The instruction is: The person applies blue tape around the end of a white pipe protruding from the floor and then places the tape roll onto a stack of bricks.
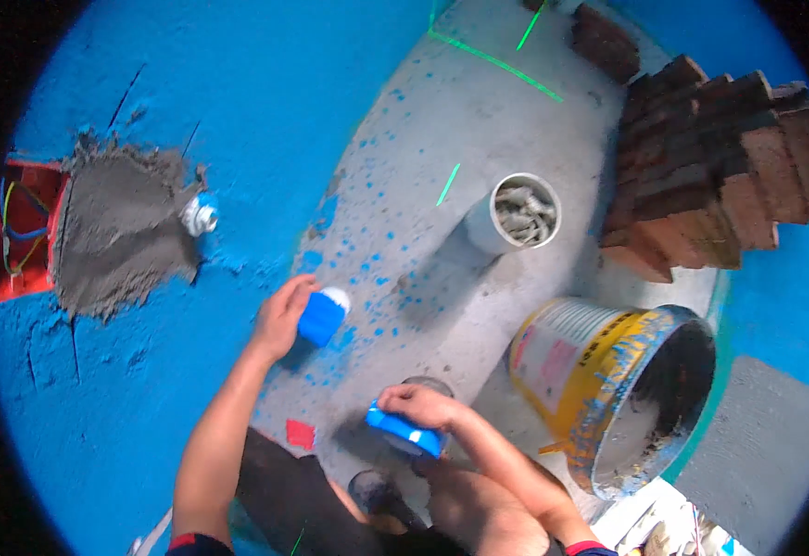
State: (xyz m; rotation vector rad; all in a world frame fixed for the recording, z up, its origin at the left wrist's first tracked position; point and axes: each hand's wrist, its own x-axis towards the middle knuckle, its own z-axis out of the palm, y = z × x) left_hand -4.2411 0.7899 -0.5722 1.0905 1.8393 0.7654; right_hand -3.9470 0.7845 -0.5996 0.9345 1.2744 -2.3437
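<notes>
My left hand (281,320) is closed around a blue, roughly cylindrical piece with a white end (319,320), held over the floor beside the blue wall. In front of my knees, my right hand (418,405) grips a flat blue piece with white patches (404,429), which looks like a lid or a ring; its exact kind does not show. Left of both hands, a patch of rough grey mortar (126,227) covers part of the wall. A white pipe fitting (201,214) sticks out at the patch's right edge.
An open red wall box (26,232) holds coloured wires. A white bucket (490,227) with grey lumps stands on the concrete floor (442,111). At the right, a yellow bucket (553,357) lies tilted, mortar-smeared inside, near stacked bricks (701,176). Green laser lines (497,63) cross the floor.
</notes>
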